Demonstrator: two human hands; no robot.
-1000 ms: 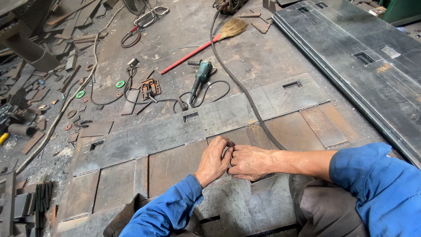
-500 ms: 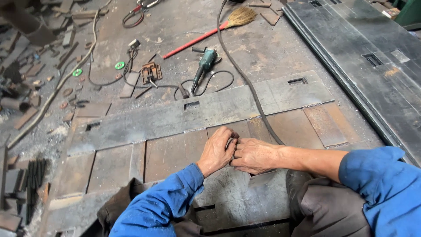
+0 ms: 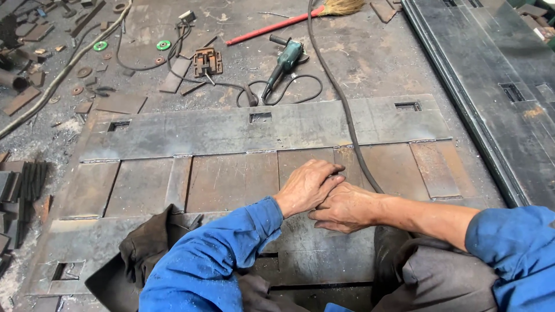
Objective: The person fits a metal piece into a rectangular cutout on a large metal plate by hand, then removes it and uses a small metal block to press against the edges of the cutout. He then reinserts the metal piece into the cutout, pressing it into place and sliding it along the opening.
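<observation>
My left hand (image 3: 305, 186) and my right hand (image 3: 346, 209) are pressed together above a rusty welded steel plate assembly (image 3: 231, 130) on the floor. The left hand's fingers curl over the fingers of the right. Its fingertips are hidden beneath them, and I see no object between the hands. My left arm wears a blue sleeve; my right forearm is bare below a rolled blue sleeve. A black cable (image 3: 347, 121) runs across the plates just beyond my hands.
A green angle grinder (image 3: 286, 60) with its coiled cord lies beyond the plates, near a red-handled broom (image 3: 277, 24) and a rusty clamp (image 3: 207, 60). A long dark steel beam (image 3: 491, 86) lies at the right. Scrap strips (image 3: 23, 185) are stacked at the left. A dark cloth (image 3: 147, 242) rests by my knee.
My hands stay joined and have barely moved. The view has shifted, so the plates and my hands sit slightly higher and more to the right in it.
</observation>
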